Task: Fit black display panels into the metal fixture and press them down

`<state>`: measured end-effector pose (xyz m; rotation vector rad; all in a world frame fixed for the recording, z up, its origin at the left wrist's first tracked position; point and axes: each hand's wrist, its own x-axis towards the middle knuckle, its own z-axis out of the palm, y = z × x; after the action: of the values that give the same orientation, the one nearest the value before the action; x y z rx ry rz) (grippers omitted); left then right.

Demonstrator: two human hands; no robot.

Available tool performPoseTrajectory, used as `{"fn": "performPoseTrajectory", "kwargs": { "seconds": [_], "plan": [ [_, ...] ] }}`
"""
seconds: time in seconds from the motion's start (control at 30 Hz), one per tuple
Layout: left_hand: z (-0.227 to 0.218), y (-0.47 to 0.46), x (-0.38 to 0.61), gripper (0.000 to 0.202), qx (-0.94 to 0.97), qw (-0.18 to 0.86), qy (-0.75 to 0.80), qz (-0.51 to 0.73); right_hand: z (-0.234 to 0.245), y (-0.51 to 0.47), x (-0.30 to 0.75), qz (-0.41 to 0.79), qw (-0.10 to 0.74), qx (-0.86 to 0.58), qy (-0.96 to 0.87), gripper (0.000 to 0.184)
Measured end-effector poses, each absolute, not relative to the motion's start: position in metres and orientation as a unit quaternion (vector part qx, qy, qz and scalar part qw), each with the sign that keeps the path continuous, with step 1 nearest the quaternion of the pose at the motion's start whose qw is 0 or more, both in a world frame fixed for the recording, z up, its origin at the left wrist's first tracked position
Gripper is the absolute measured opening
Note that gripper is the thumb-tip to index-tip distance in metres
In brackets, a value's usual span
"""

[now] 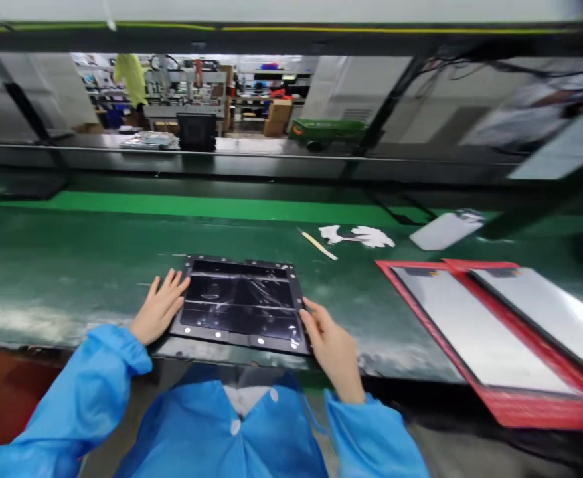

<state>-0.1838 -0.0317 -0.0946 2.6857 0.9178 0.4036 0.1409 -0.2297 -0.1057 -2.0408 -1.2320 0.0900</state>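
Note:
A black rectangular frame (244,339) with several pale round dots lies on the green bench top close to its front edge. Within it sits a dark, glossy screen panel (239,299) under wrinkled clear film. My left hand (159,311) rests against the frame's left side, fingers stretched out and slightly spread. At the opposite side, my right hand (330,346) grips the frame's right edge between thumb and fingers; some of those fingers are hidden.
Beyond the frame lie a thin cream-handled tool (319,244) and crumpled white scraps (371,236). A whitish container (445,230) lies behind two pale panels on red sheets (510,413) at right. A shelf rail (271,159) runs across the back. Someone's sleeve (513,116) shows far right.

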Motion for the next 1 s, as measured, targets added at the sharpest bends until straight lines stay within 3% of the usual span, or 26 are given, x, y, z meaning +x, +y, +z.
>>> {"fn": "performPoseTrajectory", "kwargs": {
  "seconds": [0.4, 0.67, 1.0],
  "plan": [
    [-0.095, -0.031, -0.186, 0.05, 0.928, 0.149, 0.315, 0.13, -0.11, -0.227, 0.147, 0.044, 0.322, -0.826, -0.461, 0.056],
    [-0.084, -0.035, -0.191, 0.071, 0.94, 0.154, 0.279, 0.119, -0.108, -0.227, 0.149, 0.057, 0.324, -0.819, -0.471, 0.054],
    [-0.089, -0.042, -0.176, 0.068, 0.929, 0.114, 0.327, 0.128, -0.098, -0.225, 0.158, 0.077, 0.259, -0.815, -0.512, 0.045]
  ]
}}
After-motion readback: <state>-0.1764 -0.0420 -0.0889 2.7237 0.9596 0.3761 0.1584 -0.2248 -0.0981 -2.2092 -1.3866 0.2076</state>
